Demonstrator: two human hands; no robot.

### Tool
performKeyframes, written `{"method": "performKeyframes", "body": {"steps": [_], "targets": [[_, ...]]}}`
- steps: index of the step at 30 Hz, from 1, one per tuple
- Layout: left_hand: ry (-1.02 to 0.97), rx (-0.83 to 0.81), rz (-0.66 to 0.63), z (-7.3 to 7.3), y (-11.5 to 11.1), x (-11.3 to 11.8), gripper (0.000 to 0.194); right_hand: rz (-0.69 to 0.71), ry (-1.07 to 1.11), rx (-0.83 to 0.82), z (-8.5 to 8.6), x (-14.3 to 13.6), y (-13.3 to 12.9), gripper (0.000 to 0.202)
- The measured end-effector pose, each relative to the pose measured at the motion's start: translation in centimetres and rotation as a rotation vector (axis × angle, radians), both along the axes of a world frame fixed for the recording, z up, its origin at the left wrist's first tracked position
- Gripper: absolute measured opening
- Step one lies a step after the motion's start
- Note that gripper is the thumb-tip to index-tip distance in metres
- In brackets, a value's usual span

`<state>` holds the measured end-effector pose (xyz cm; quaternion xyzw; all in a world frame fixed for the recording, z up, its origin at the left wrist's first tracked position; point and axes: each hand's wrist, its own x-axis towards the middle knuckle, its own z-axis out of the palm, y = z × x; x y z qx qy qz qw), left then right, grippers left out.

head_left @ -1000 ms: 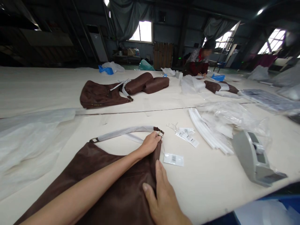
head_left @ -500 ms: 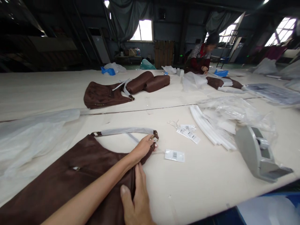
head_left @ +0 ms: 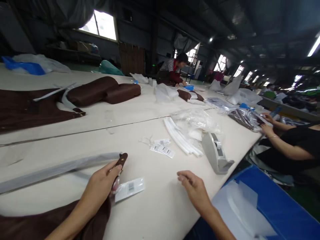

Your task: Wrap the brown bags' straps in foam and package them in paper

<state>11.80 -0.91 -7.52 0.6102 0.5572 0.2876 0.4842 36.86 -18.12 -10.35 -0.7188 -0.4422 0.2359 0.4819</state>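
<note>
The dark brown leather handbag (head_left: 92, 220) lies at the lower left, its lower part cut off by the picture edge. My left hand (head_left: 102, 181) is closed on the end of its shoulder strap (head_left: 121, 160), beside the metal fitting. The rest of the strap (head_left: 57, 168) is wrapped in pale film. Beside my left fingers hangs a white barcode tag (head_left: 130, 189) in a clear sleeve. My right hand (head_left: 193, 188) hovers over the table to the right, fingers loosely bent, with nothing visible in it. The grey tape dispenser (head_left: 212, 155) stands beyond that hand.
Several loose barcode tags (head_left: 162, 147) and white foam strips (head_left: 181, 138) lie mid-table. Another brown bag (head_left: 97, 91) is farther back. A co-worker (head_left: 172, 71) leans over the far side; another person's hands (head_left: 268, 125) handle a plastic-wrapped bag. A blue bin (head_left: 282, 206) stands below the edge.
My right hand has left the bag and moved right, toward the tape dispenser. My left hand still holds the strap end. The view has swung right.
</note>
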Motion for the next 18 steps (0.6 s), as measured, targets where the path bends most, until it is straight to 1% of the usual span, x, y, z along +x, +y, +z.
{"method": "performKeyframes", "body": {"steps": [2, 4, 6, 8, 11, 13, 15, 18], "targets": [[-0.063, -0.001, -0.095, 0.1, -0.8, 0.6, 0.068, -0.127, -0.181, 0.060, 0.9, 3.4, 1.0, 0.032], [-0.097, -0.032, -0.193, -0.2, -1.5, 1.4, 0.068, -0.232, -0.428, 0.040, 1.8, 6.7, 2.8, 0.033], [-0.109, -0.109, -0.214, -0.9, -1.8, 2.1, 0.067, -0.284, -0.647, -0.048, 2.5, 9.6, 5.2, 0.035], [-0.123, -0.181, -0.181, -1.6, -1.8, 2.5, 0.066, -0.298, -0.764, -0.140, 2.8, 11.9, 7.6, 0.038], [-0.175, -0.217, -0.164, -2.0, -1.7, 2.4, 0.065, -0.302, -0.792, -0.224, 2.6, 14.0, 10.5, 0.040], [-0.217, -0.226, -0.161, -1.9, -1.9, 2.2, 0.063, -0.296, -0.797, -0.263, 2.5, 14.8, 11.4, 0.033], [-0.259, -0.240, -0.150, -1.6, -2.2, 2.0, 0.061, -0.296, -0.794, -0.265, 2.7, 15.2, 11.4, 0.024], [-0.296, -0.253, -0.157, -1.4, -2.4, 1.9, 0.061, -0.314, -0.774, -0.211, 3.4, 15.5, 10.0, 0.021]]}}
